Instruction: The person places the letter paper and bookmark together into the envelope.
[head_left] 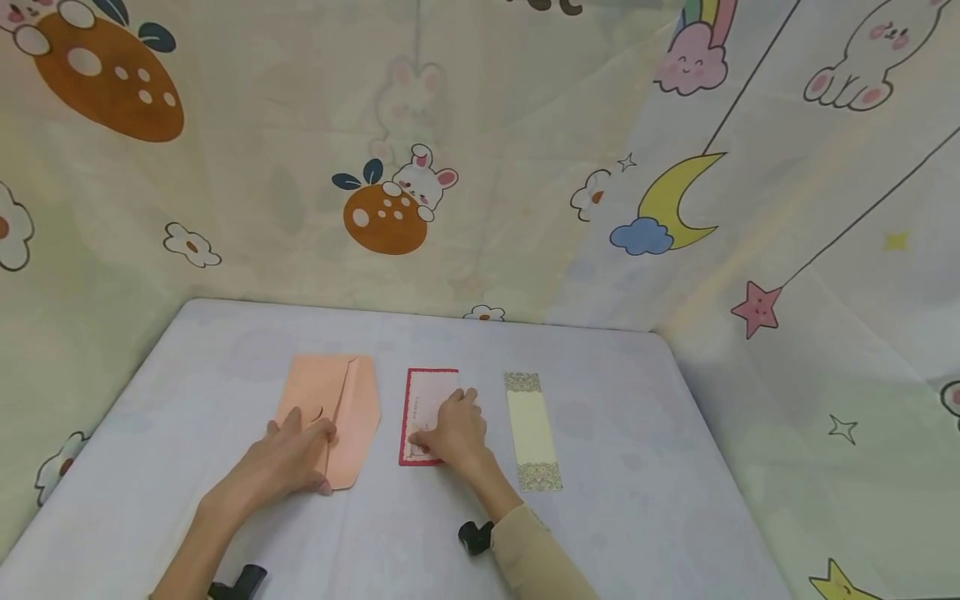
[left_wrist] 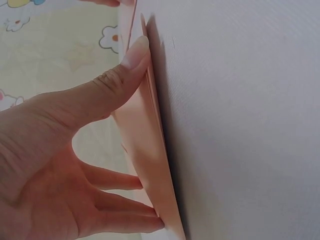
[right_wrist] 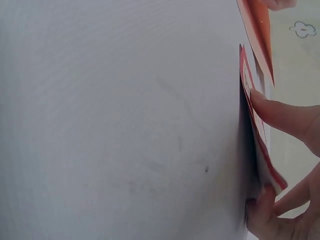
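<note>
A peach-coloured envelope (head_left: 311,383) with a pointed flap on its right lies on the white table. My left hand (head_left: 281,462) rests on it with spread fingers, the thumb at its near edge (left_wrist: 132,120). To the right lies a pale card with a red scalloped border (head_left: 433,396). My right hand (head_left: 459,433) pinches this card, thumb on its face and fingers at its right side. In the right wrist view the card's edge (right_wrist: 272,172) tilts up off the table near the fingertips. The hand covers the card's lower right part.
Right of the card lies a pale yellow paper strip (head_left: 533,429) with patterned ends. The white table (head_left: 637,517) has cartoon-printed cloth (head_left: 510,233) behind it and at both sides. A black wrist device (head_left: 474,538) sits by the right sleeve.
</note>
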